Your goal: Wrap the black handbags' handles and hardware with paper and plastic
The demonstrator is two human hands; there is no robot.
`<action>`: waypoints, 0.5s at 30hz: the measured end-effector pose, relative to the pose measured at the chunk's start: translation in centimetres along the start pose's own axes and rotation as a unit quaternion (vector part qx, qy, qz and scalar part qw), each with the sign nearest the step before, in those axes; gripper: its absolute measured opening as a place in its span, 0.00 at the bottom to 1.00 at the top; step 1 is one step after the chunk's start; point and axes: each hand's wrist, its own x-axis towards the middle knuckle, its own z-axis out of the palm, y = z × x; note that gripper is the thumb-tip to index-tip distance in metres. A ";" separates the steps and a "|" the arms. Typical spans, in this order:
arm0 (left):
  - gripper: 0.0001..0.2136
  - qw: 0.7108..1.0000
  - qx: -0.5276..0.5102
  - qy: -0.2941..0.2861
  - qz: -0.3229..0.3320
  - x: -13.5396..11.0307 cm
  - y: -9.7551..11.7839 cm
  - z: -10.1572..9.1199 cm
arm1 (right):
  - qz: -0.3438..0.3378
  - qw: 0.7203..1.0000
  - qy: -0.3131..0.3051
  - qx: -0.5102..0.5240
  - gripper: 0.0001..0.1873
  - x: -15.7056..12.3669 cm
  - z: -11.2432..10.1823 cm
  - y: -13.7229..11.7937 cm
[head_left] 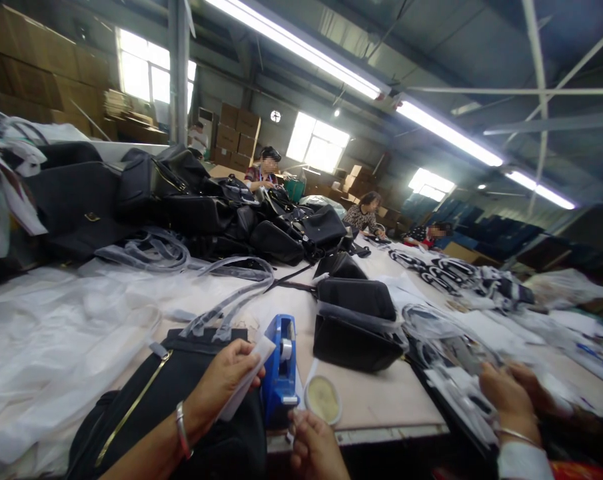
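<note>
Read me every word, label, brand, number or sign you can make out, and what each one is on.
None can be read.
Blue tape dispenser: no lettering I can make out.
Black zippered bag in front: none visible.
Stacked cartons in the background: too small and blurred to tell.

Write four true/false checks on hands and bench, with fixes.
1. The left hand holds a flat white strip. True.
2. The black bag with a gold zipper lies beneath the left arm. True.
3. The blue plastic tape dispenser stands left of the left hand. False: the dispenser stands right of it.
4. The right hand grips the bag's handles. False: the right hand is by the dispenser's near end, away from the handles.
</note>
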 end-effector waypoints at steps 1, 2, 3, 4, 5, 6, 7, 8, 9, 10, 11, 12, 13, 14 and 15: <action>0.15 1.000 -0.002 -0.002 0.000 0.0 0.0 0.0 | 0.004 1.000 0.003 0.011 0.33 -0.1 0.2 -0.1; 0.15 1.000 -0.003 -0.003 0.001 0.0 0.0 0.1 | 0.006 1.000 0.005 0.017 0.33 -0.2 0.4 -0.2; 0.15 1.000 -0.003 -0.004 0.001 0.0 0.0 0.1 | 0.008 1.000 0.007 0.020 0.33 -0.2 0.4 -0.2; 0.15 1.000 -0.002 -0.004 0.001 0.0 0.0 0.1 | 0.007 1.000 0.007 0.020 0.33 -0.1 0.4 -0.1; 0.15 1.000 -0.001 -0.004 0.000 0.0 0.0 0.2 | 0.005 1.000 0.004 0.018 0.32 0.0 0.3 -0.1; 0.15 1.000 0.000 -0.004 -0.001 0.0 -0.1 0.2 | 0.002 1.000 0.000 0.015 0.32 0.0 0.1 0.0; 0.15 1.000 0.001 -0.005 -0.002 0.1 -0.1 0.2 | -0.001 1.000 -0.005 0.013 0.31 0.1 0.0 0.0; 0.15 1.000 0.001 -0.005 -0.003 0.1 -0.1 0.3 | -0.004 1.000 -0.009 0.009 0.30 0.2 -0.2 0.0; 0.15 1.000 0.000 -0.006 -0.003 0.1 -0.1 0.4 | -0.005 1.000 -0.012 0.006 0.30 0.2 -0.3 -0.1; 0.15 1.000 -0.001 -0.006 -0.005 0.1 -0.1 0.5 | -0.005 1.000 -0.012 0.002 0.30 0.2 -0.3 -0.2; 0.16 1.000 -0.002 -0.005 -0.006 0.1 0.0 0.6 | -0.004 1.000 -0.010 -0.001 0.30 0.2 -0.3 -0.3; 0.16 1.000 -0.002 -0.004 -0.008 0.1 0.0 0.7 | -0.003 1.000 -0.006 -0.002 0.30 0.1 -0.2 -0.4; 0.16 1.000 -0.003 -0.004 -0.009 0.1 0.1 0.8 | -0.001 1.000 -0.002 -0.002 0.31 0.1 -0.1 -0.5; 0.16 1.000 -0.003 -0.003 -0.010 0.1 0.1 0.8 | 0.001 1.000 0.002 0.000 0.31 0.0 0.0 -0.5; 0.17 1.000 -0.002 -0.001 -0.011 0.1 0.2 0.9 | 0.003 1.000 0.006 0.003 0.32 0.0 0.1 -0.4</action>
